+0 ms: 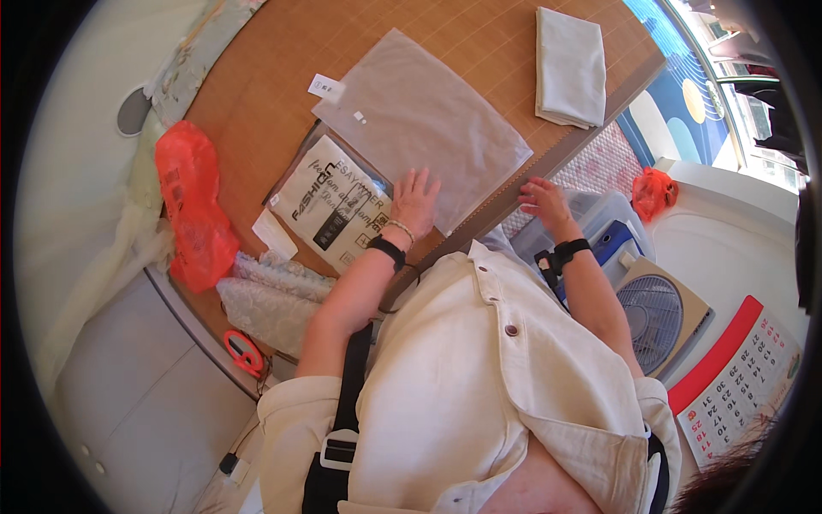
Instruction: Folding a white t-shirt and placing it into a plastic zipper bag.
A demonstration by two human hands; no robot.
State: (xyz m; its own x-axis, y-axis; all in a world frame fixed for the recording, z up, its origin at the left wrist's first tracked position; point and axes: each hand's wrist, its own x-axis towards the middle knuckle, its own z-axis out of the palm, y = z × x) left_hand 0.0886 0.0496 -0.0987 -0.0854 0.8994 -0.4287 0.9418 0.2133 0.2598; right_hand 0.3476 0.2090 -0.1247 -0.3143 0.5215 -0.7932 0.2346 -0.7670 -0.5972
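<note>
A frosted see-through plastic bag (428, 103) lies flat on the brown tabletop, with a white tag (326, 87) at its far left corner. My left hand (417, 201) rests at its near edge, fingers spread, holding nothing. Partly under that bag, to the left, is a whitish printed plastic packet (330, 193) with a dark border; my left wrist is beside it. My right hand (545, 204) hovers just off the table's near edge, right of the bag. Its fingers are loosely bent and apart, and no object shows in them.
A folded cream cloth (569, 68) lies at the far right. Along the left side are a red plastic bag (193, 206), white lace fabric (274, 295) and a red-orange tape measure-like object (243, 352). Beyond my right arm stand a fan (651, 317) and a clear plastic bin (621, 210).
</note>
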